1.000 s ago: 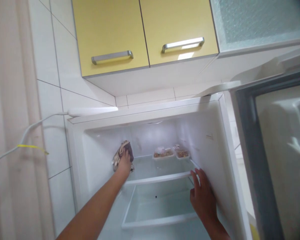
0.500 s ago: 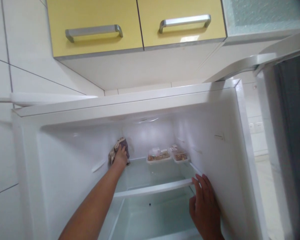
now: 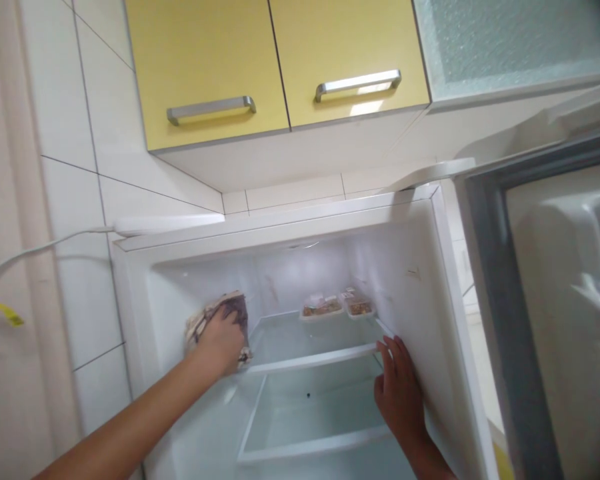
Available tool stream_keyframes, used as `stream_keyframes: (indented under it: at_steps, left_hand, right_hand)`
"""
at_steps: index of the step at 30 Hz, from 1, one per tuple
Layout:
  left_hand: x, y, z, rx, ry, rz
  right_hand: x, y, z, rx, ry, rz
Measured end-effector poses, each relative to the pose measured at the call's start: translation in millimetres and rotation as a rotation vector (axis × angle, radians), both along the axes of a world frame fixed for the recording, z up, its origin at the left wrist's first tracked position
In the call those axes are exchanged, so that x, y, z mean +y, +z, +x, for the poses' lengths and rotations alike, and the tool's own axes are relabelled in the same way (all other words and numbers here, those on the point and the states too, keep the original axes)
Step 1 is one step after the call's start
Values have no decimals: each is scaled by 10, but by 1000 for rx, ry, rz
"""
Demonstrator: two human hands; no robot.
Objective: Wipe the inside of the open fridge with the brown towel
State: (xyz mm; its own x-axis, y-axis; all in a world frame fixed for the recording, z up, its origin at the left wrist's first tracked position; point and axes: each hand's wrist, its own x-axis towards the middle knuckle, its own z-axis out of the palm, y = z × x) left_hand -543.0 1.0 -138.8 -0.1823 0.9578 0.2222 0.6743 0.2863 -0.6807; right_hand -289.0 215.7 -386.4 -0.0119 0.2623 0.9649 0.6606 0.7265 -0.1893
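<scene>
My left hand [image 3: 223,343] presses a patterned brown and cream cloth [image 3: 237,305] against the left inner wall of an open fridge [image 3: 180,287]. The cloth is bunched under my fingers and spreads out past them on both sides. On the right, my right hand [image 3: 399,393] rests at the inner wall by the end of the upper glass shelf [image 3: 290,337]. Its fingers are stretched and the thumb stands apart, with the fingertips touching near the shelf's white front edge; nothing is held in it.
Two clear food packs, a wider one [image 3: 323,308] and a smaller one [image 3: 359,305], sit at the back of the upper shelf. Below is another shelf [image 3: 325,445]. The fridge door [image 3: 555,300] stands open at right; yellow cupboards [image 3: 210,60] hang above. A white cable [image 3: 45,245] runs at left.
My left hand has drawn the cloth from the back left corner forward along the left wall. My right hand stays by the shelf end. The view has shifted, showing more of the door.
</scene>
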Motion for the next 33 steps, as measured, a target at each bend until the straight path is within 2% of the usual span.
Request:
stream_keyframes:
  at_steps: [3,5,7,10,13,16,22,26,29,33]
  left_hand:
    - [-587,42,330,-3,42,-55]
    - [-861,42,410,-11,32,-34]
    - [-1002,31,402,-26,13,-2]
    - [-968,29,340,-28,15,33]
    - [-728,39,284,9,53,32]
    - [-390,-2,157,50,53,57]
    - [390,-227,-344,0,42,57]
    - [887,-321,-637,-58,66,58]
    - [1152,-377,-814,-91,63,82]
    - [1387,-449,-1019,-116,29,122]
  right_hand:
    - [-5,-2,3,10,19,-6]
    - [-2,-7,9,14,43,-9]
    - [6,-14,18,21,69,-7]
    - [23,-23,30,21,89,6]
    - [36,-29,37,12,92,19]
    - [34,-30,37,3,89,18]
    - [16,-23,37,-9,70,12]
    - [17,-26,43,-18,57,11]
    - [30,-41,38,-14,51,6]
    - [66,-70,19,-6,40,22]
